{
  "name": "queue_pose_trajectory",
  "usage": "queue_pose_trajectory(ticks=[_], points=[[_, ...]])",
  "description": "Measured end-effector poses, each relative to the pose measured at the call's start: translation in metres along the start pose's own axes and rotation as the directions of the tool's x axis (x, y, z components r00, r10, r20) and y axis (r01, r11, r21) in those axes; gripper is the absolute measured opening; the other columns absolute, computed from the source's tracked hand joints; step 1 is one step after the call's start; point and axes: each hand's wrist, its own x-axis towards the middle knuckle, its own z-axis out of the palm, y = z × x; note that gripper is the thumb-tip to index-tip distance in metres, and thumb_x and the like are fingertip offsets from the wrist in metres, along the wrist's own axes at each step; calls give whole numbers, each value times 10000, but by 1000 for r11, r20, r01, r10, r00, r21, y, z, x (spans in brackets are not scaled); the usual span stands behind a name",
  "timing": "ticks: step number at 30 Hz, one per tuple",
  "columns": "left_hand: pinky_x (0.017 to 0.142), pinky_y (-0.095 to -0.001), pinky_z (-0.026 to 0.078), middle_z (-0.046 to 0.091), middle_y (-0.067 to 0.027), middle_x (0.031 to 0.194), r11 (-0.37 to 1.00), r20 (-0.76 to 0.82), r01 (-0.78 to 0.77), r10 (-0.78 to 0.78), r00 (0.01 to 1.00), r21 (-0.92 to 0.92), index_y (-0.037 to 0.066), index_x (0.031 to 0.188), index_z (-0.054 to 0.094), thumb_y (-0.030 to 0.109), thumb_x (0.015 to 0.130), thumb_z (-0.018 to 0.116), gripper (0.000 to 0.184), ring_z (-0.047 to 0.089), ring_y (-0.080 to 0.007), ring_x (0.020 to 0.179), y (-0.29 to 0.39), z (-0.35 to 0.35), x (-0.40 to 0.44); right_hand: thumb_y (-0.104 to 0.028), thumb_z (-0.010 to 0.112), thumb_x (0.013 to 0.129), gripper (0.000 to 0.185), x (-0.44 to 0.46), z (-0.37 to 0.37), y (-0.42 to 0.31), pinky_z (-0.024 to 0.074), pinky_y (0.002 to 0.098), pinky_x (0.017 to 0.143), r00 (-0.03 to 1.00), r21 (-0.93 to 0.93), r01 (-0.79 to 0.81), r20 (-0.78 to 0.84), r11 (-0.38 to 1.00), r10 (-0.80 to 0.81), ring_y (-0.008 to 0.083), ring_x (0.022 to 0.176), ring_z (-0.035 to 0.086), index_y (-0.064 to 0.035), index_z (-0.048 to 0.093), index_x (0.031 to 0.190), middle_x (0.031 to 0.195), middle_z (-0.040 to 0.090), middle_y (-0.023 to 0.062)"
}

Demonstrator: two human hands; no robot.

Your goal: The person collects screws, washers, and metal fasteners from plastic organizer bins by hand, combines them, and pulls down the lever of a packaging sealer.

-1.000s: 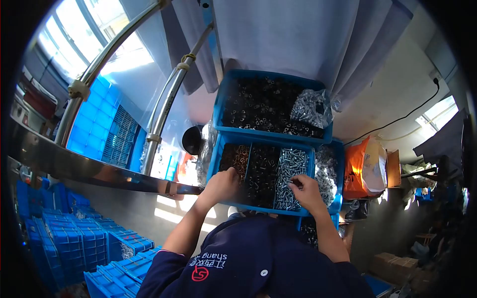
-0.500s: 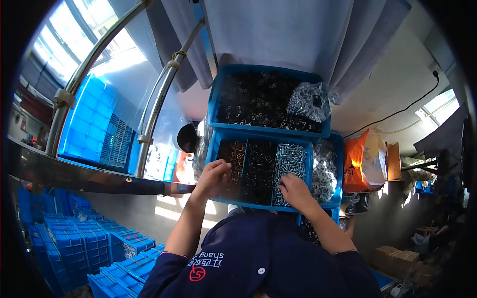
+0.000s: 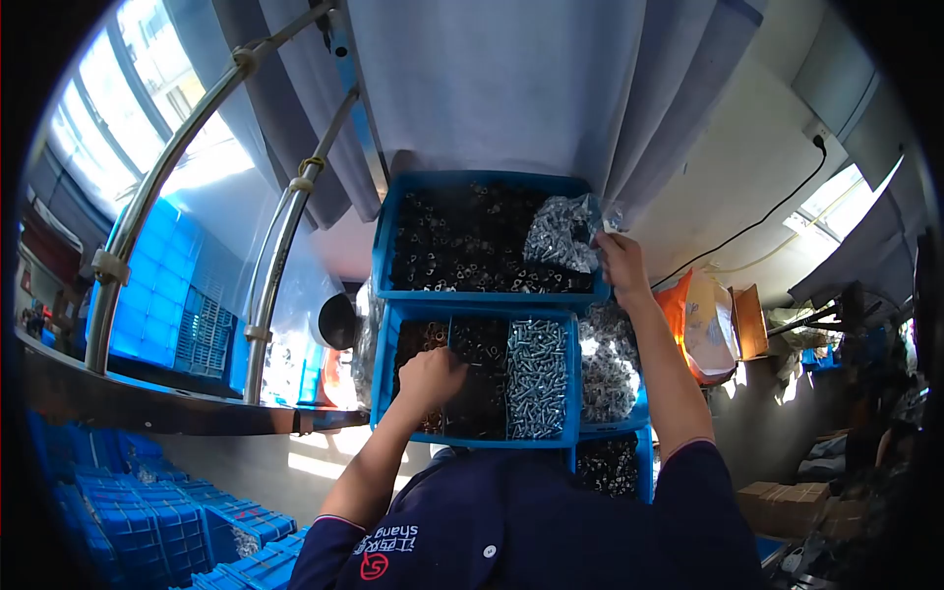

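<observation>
Your right hand (image 3: 623, 265) is pinching a clear bag's (image 3: 560, 238) edge in the upper bin (image 3: 492, 296); your left hand (image 3: 430, 380) is curling over black parts (image 3: 478, 405) in the divided tray (image 3: 572, 383), its grip unclear. A sharp tug could spill bagged metal among dark fittings (image 3: 447, 231).

Divided tray (image 3: 572, 374) blue; contents by section: coppery-brown rings (image 3: 425, 335), black pieces (image 3: 480, 401), silvery screws (image 3: 536, 379). Upper bin (image 3: 492, 296) blue, black parts (image 3: 462, 231) flecked silver. Bag (image 3: 562, 236) clear and silvery. Shirt (image 3: 560, 521) navy, white lettering (image 3: 395, 539), red circled logo (image 3: 374, 565), white button (image 3: 490, 552). Curtain (image 3: 492, 88) plain grey-blue. Bowl (image 3: 336, 322) black. Stacked crates (image 3: 138, 511) bright blue, grid-patterned. Cord (image 3: 747, 234) black.
</observation>
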Motion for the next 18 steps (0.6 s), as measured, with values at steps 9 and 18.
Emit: queue_pose_trajectory(ticks=[9, 18], points=[[514, -300, 430, 623, -73, 667, 784, -51, -95, 81, 995, -613, 37, 843, 677, 219, 821, 641, 187, 557, -177, 528, -29, -3, -10, -149, 619, 757, 237, 75, 24, -6, 519, 442, 811, 926, -904, 340, 371, 261, 77, 354, 952, 644, -39, 706, 948, 982, 678, 192], [432, -218, 250, 440, -13, 642, -382, 236, 353, 319, 918, -854, 83, 861, 557, 331, 863, 571, 249, 345, -94, 508, -39, -12, -25, -93, 595, 783, 189, 57, 19, -26, 534, 451, 778, 927, -934, 358, 356, -2, 119, 340, 941, 663, -34, 699, 929, 1002, 681, 183]])
